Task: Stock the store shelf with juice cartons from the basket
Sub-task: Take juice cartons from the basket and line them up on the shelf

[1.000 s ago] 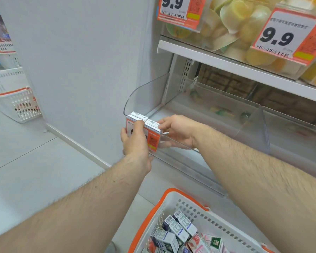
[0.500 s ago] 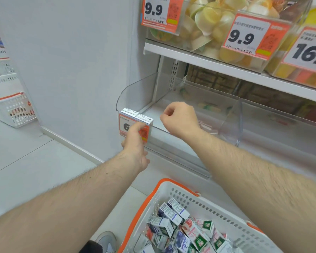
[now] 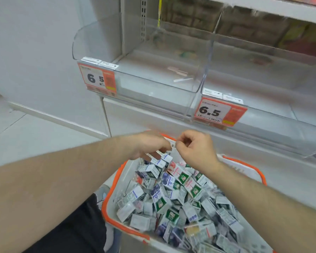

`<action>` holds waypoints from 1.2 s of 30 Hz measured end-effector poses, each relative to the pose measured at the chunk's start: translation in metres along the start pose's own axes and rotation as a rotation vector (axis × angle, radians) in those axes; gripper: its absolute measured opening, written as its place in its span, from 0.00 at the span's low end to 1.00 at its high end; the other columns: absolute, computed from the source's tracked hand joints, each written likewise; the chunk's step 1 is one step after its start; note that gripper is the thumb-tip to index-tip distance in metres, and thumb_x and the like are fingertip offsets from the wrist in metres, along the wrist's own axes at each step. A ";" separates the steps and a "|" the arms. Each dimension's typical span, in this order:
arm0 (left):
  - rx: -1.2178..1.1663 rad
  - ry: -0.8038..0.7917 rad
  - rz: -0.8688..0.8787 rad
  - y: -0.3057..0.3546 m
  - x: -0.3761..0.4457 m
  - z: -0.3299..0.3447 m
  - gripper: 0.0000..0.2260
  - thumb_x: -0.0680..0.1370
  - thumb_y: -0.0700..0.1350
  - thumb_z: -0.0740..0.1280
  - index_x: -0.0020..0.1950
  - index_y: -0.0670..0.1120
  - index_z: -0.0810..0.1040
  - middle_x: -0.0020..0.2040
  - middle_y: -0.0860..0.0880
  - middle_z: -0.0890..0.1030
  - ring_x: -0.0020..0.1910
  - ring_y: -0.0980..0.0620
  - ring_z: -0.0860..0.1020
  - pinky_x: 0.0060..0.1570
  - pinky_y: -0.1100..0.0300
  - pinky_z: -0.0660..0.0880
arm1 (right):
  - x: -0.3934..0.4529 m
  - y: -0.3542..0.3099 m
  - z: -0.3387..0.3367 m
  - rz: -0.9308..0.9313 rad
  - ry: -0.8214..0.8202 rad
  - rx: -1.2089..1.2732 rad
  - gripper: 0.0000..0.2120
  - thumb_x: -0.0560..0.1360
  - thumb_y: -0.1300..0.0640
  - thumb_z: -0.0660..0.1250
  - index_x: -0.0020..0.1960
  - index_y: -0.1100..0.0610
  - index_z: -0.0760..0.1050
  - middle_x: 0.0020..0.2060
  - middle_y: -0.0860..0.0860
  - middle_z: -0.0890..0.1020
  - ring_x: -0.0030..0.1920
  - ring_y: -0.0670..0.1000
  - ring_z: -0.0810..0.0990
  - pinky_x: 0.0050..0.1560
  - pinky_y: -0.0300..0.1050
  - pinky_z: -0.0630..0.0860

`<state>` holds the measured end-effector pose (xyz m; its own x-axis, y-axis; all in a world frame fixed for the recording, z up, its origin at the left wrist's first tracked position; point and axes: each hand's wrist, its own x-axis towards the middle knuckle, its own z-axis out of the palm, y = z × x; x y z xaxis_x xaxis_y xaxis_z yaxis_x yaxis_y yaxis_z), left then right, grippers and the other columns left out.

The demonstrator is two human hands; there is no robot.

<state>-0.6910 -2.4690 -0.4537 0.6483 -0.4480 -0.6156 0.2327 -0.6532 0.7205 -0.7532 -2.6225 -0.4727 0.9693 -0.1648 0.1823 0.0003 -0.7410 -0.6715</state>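
We see small juice cartons (image 3: 179, 181), white with green, purple and red panels, heaped in the orange-rimmed basket (image 3: 115, 181) below the clear shelf bin (image 3: 153, 83). Left hand (image 3: 150, 145) reaches down over them, grip blurred, can't tell. Right hand (image 3: 195, 148) curled, holding nothing visible.

Your frame is bright, evenly lit, shadows faint. Motion blur smears everything, worst toward 5 o'clock. Wide-angle bending at the edges.
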 end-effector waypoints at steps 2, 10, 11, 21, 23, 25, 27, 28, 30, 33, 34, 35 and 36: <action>0.085 -0.053 -0.037 -0.007 0.006 0.010 0.10 0.78 0.47 0.66 0.58 0.46 0.77 0.52 0.50 0.78 0.48 0.50 0.79 0.47 0.56 0.73 | -0.016 0.028 0.009 0.098 -0.126 -0.061 0.09 0.72 0.61 0.67 0.34 0.51 0.78 0.31 0.44 0.80 0.35 0.46 0.78 0.40 0.41 0.75; 0.806 -0.157 -0.092 -0.059 0.047 0.030 0.07 0.78 0.47 0.64 0.44 0.45 0.72 0.38 0.49 0.70 0.34 0.52 0.67 0.31 0.60 0.63 | -0.056 0.108 0.053 0.355 -0.598 -0.228 0.05 0.75 0.58 0.66 0.49 0.54 0.78 0.46 0.48 0.80 0.47 0.49 0.79 0.48 0.44 0.78; 0.894 -0.153 -0.104 -0.065 0.050 0.033 0.08 0.78 0.49 0.65 0.44 0.44 0.72 0.37 0.50 0.70 0.33 0.52 0.68 0.31 0.60 0.65 | -0.060 0.114 0.058 0.373 -0.641 -0.247 0.08 0.74 0.58 0.66 0.53 0.55 0.77 0.48 0.49 0.80 0.49 0.49 0.78 0.51 0.47 0.79; 0.965 -0.164 -0.175 -0.112 0.076 0.053 0.20 0.72 0.42 0.74 0.63 0.44 0.76 0.56 0.47 0.79 0.54 0.48 0.78 0.50 0.57 0.76 | -0.077 0.132 0.088 0.327 -0.765 -0.271 0.21 0.76 0.52 0.70 0.67 0.54 0.70 0.55 0.53 0.80 0.56 0.54 0.78 0.53 0.45 0.75; 0.846 -0.151 -0.168 -0.103 0.077 0.038 0.20 0.72 0.43 0.75 0.63 0.47 0.78 0.62 0.48 0.77 0.59 0.48 0.76 0.57 0.55 0.74 | -0.072 0.130 0.079 0.327 -0.764 -0.271 0.22 0.77 0.52 0.69 0.68 0.55 0.70 0.58 0.53 0.79 0.57 0.54 0.77 0.55 0.47 0.76; 0.719 -0.135 -0.143 -0.088 0.073 0.025 0.17 0.73 0.43 0.75 0.61 0.49 0.79 0.63 0.51 0.75 0.61 0.49 0.75 0.62 0.54 0.73 | -0.063 0.125 0.063 0.326 -0.745 -0.286 0.20 0.76 0.52 0.68 0.67 0.55 0.72 0.57 0.54 0.79 0.56 0.54 0.77 0.55 0.47 0.76; 0.530 -0.125 -0.117 -0.070 0.067 0.016 0.13 0.74 0.41 0.74 0.56 0.51 0.79 0.62 0.52 0.74 0.58 0.49 0.77 0.58 0.56 0.76 | -0.052 0.119 0.042 0.336 -0.721 -0.271 0.18 0.76 0.52 0.68 0.64 0.55 0.73 0.54 0.54 0.79 0.53 0.54 0.78 0.52 0.48 0.77; 0.422 -0.124 -0.102 -0.061 0.063 0.013 0.11 0.74 0.40 0.74 0.53 0.51 0.79 0.61 0.51 0.75 0.56 0.50 0.78 0.53 0.58 0.78 | -0.046 0.114 0.030 0.347 -0.715 -0.250 0.17 0.76 0.52 0.68 0.63 0.55 0.74 0.54 0.53 0.79 0.52 0.54 0.78 0.49 0.47 0.76; 0.231 -0.131 -0.070 -0.041 0.054 0.012 0.09 0.75 0.38 0.73 0.51 0.50 0.80 0.57 0.50 0.78 0.52 0.52 0.78 0.47 0.62 0.78 | -0.035 0.101 0.003 0.366 -0.705 -0.176 0.19 0.77 0.52 0.68 0.67 0.53 0.73 0.53 0.51 0.77 0.49 0.50 0.76 0.46 0.44 0.72; 0.038 -0.159 -0.013 -0.011 0.040 0.015 0.07 0.77 0.37 0.70 0.50 0.48 0.79 0.51 0.49 0.81 0.48 0.53 0.78 0.45 0.61 0.77 | -0.022 0.082 -0.035 0.397 -0.635 -0.034 0.16 0.76 0.54 0.70 0.63 0.51 0.77 0.50 0.50 0.78 0.51 0.52 0.77 0.52 0.48 0.73; -0.008 -0.171 0.015 0.000 0.035 0.016 0.07 0.77 0.37 0.69 0.50 0.48 0.79 0.48 0.49 0.81 0.46 0.53 0.77 0.45 0.60 0.76 | -0.020 0.075 -0.048 0.404 -0.605 0.014 0.12 0.75 0.55 0.71 0.59 0.50 0.79 0.50 0.50 0.80 0.52 0.53 0.78 0.53 0.48 0.74; -0.043 -0.184 0.048 0.010 0.030 0.016 0.06 0.78 0.37 0.68 0.50 0.47 0.78 0.45 0.49 0.80 0.44 0.52 0.77 0.44 0.60 0.75 | -0.019 0.070 -0.062 0.407 -0.581 0.059 0.10 0.74 0.56 0.71 0.55 0.49 0.80 0.47 0.49 0.81 0.50 0.52 0.79 0.53 0.48 0.74; -0.074 -0.199 0.080 0.021 0.025 0.016 0.05 0.78 0.38 0.68 0.50 0.47 0.78 0.43 0.49 0.80 0.43 0.52 0.77 0.44 0.59 0.75 | -0.019 0.064 -0.075 0.404 -0.565 0.096 0.08 0.74 0.56 0.70 0.52 0.48 0.81 0.44 0.48 0.81 0.47 0.52 0.79 0.52 0.48 0.74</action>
<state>-0.6816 -2.5036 -0.4590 0.5126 -0.6130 -0.6012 0.2439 -0.5675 0.7864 -0.7897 -2.7152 -0.4653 0.8774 -0.0326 -0.4787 -0.3905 -0.6281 -0.6730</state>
